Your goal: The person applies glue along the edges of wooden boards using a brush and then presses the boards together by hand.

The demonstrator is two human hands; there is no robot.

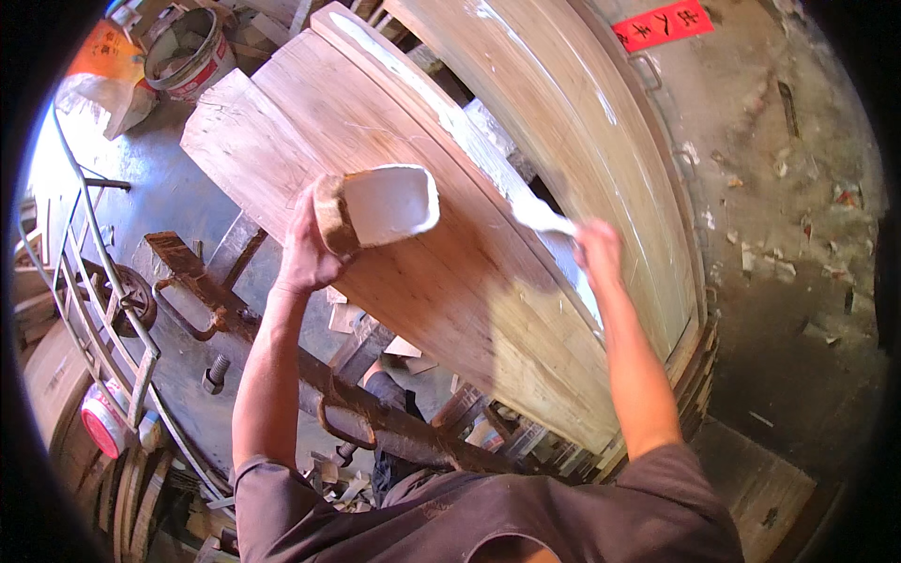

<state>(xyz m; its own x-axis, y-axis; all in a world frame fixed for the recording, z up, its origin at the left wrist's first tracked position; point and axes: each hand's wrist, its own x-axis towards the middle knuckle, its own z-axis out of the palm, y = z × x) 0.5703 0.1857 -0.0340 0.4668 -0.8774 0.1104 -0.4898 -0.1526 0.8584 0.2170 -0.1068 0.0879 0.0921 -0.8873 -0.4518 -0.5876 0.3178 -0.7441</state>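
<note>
My left hand (306, 246) is closed around a cut-open container (394, 203), brownish outside and coated white inside, tilted over a wide wooden panel (427, 267). White paste or glue streaks the panel's far right edge (474, 141). In my right hand (599, 248) is a brush (542, 219) covered in white, its head touching that coated edge. The bristles are too thickly coated to make out. Just right of it lies a second wooden panel (601, 141), with thin white streaks along it.
A rusty metal bar (319, 380) with handles runs in front of me, a large bolt (216, 373) beside it. At left stands a metal-framed cart (89, 235). A bucket (192, 56) sits at the back left, and a red paper strip (662, 25) at the far right.
</note>
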